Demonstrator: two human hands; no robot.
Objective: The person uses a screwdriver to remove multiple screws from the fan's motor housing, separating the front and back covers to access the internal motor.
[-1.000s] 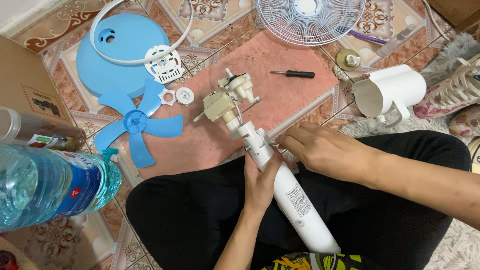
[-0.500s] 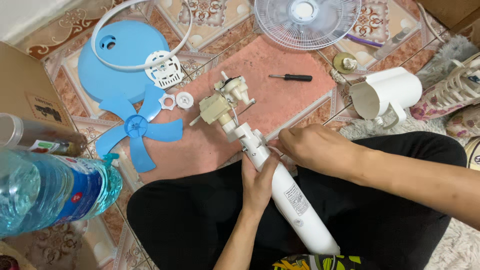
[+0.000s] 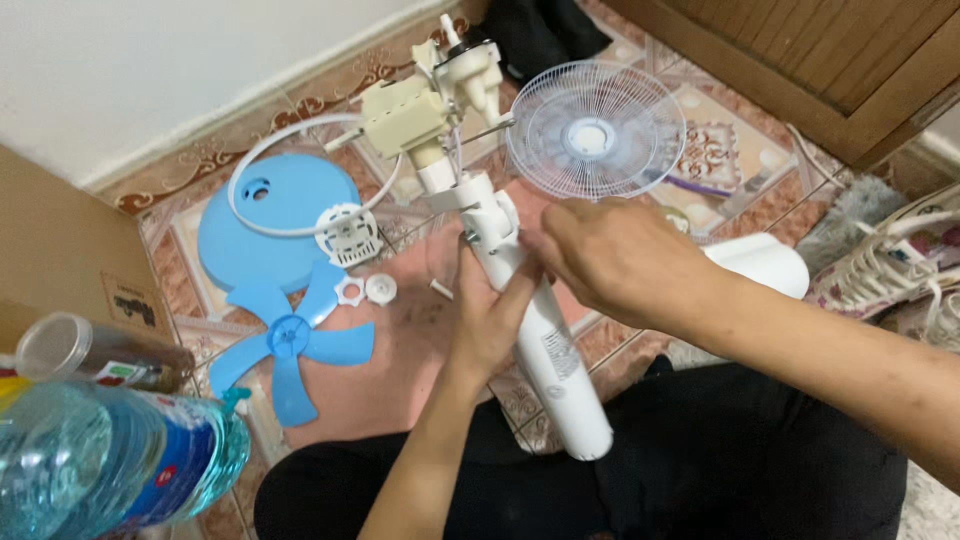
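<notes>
fan neck (image 3: 545, 340) stood raised, motor (image 3: 425, 105) bare on top. left hand (image 3: 490, 320) gripped neck; right hand (image 3: 610, 262) closed at joint. mid-disassembly, likely; next needs steady grip.

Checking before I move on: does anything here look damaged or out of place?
The fan is in pieces: bare motor atop the white column held by both hands, blue blade, grille and blue cover loose on the floor. Nothing looks broken or spilled.

hands (image 3: 560, 290) gripping white fan stand (image 3: 545, 350), tilted
</notes>
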